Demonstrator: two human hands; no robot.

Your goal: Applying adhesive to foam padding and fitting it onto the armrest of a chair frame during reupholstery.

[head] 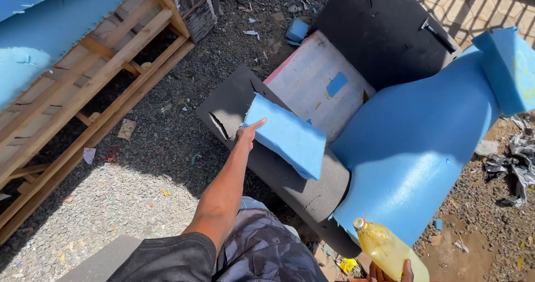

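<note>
My left hand (247,134) reaches forward and grips the near edge of a blue foam block (287,136), which rests tilted on the dark grey armrest (223,105) of a chair frame. At the bottom right my right hand (390,273) holds a yellow plastic bottle (388,251) with its neck pointing up and to the left. A large sheet of blue foam (418,142) drapes over the chair's other side. The seat is a pale board (312,81) with a small blue foam patch (336,84) on it.
A wooden frame (95,87) partly covered in blue foam (33,31) lies at the left on gravel (128,193). A black knife-like tool (438,34) rests on the dark backrest (379,31). Foam scraps and crumpled plastic (515,168) litter the ground at right.
</note>
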